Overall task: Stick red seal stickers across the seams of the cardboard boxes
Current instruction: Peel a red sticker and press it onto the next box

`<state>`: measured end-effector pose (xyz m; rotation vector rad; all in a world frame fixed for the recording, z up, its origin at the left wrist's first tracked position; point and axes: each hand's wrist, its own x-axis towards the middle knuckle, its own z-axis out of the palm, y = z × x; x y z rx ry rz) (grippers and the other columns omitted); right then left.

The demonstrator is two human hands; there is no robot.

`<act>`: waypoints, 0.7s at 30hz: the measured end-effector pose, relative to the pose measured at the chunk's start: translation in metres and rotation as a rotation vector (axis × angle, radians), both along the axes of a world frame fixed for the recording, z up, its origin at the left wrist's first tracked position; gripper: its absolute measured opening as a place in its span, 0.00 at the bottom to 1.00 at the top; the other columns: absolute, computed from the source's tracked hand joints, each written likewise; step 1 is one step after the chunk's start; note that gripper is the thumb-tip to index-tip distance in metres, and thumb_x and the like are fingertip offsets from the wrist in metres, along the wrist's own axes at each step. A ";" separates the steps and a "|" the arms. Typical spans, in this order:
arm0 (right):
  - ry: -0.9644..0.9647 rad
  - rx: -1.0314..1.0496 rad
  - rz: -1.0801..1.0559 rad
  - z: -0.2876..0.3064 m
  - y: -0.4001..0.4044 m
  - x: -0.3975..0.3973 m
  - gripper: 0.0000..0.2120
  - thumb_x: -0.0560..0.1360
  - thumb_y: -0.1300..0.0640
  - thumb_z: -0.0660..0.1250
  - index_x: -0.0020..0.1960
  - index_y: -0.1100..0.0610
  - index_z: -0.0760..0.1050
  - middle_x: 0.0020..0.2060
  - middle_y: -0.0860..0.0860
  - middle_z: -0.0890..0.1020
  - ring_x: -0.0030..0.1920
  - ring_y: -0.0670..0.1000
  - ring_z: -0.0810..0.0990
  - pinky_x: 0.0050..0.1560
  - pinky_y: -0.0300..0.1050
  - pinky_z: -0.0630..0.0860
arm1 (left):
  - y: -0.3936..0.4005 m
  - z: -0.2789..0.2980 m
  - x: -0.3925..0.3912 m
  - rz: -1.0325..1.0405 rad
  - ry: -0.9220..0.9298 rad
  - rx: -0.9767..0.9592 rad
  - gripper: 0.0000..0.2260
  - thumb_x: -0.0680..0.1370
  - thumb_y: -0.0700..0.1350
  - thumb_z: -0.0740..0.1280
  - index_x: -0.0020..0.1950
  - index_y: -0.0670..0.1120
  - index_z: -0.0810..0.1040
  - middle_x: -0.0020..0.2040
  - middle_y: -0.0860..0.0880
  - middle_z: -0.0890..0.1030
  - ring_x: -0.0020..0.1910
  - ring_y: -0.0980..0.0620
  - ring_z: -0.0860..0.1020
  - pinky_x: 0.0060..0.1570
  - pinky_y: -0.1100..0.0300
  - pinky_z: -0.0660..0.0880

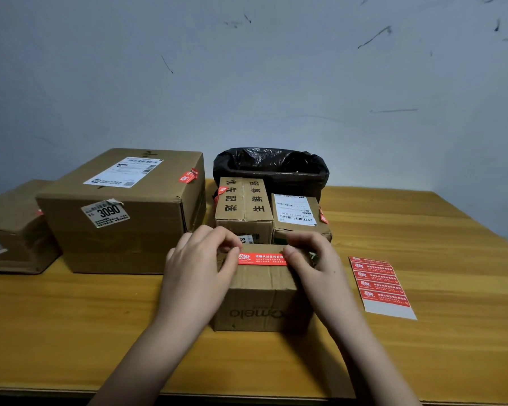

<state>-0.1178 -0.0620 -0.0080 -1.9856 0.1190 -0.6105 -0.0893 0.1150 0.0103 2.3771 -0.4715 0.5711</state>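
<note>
A small cardboard box [261,300] stands on the wooden table [71,317] in front of me. A red seal sticker [261,259] lies across its top. My left hand [200,265] pinches the sticker's left end, with the palm against the box's left side. My right hand [314,259] pinches the sticker's right end with thumb and fingers. A backing sheet [381,285] with several red stickers lies on the table to the right of the box.
A large box [123,212] with a red sticker on its top right edge stands at the left, and another box [9,230] at the far left. Behind the small box stand two boxes [244,209] [296,215] and a black-lined bin [270,168]. A wall rises behind.
</note>
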 end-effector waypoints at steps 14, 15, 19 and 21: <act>-0.240 -0.950 0.111 -0.008 -0.007 -0.031 0.24 0.82 0.43 0.48 0.70 0.52 0.70 0.67 0.46 0.74 0.70 0.45 0.68 0.69 0.43 0.62 | 0.016 -0.018 -0.017 -0.343 -0.222 0.346 0.23 0.81 0.58 0.50 0.71 0.50 0.71 0.70 0.55 0.71 0.72 0.57 0.65 0.72 0.50 0.57; -0.218 -0.990 0.111 -0.009 -0.007 -0.031 0.25 0.82 0.42 0.48 0.70 0.53 0.70 0.68 0.47 0.74 0.70 0.45 0.68 0.69 0.44 0.62 | 0.017 -0.020 -0.016 -0.351 -0.222 0.379 0.24 0.81 0.59 0.50 0.72 0.49 0.70 0.71 0.54 0.70 0.72 0.57 0.65 0.72 0.50 0.57; -0.189 -1.055 0.112 -0.011 -0.008 -0.030 0.26 0.81 0.41 0.49 0.71 0.54 0.70 0.69 0.48 0.73 0.70 0.47 0.69 0.69 0.47 0.64 | 0.020 -0.026 -0.014 -0.357 -0.230 0.430 0.26 0.81 0.61 0.50 0.74 0.49 0.66 0.73 0.53 0.68 0.73 0.56 0.64 0.72 0.53 0.56; -0.208 -1.017 0.114 -0.011 -0.009 -0.030 0.26 0.82 0.40 0.49 0.71 0.54 0.69 0.69 0.48 0.73 0.71 0.47 0.68 0.70 0.46 0.63 | 0.021 -0.027 -0.015 -0.375 -0.214 0.351 0.25 0.81 0.60 0.51 0.73 0.49 0.67 0.73 0.54 0.68 0.73 0.58 0.63 0.72 0.54 0.56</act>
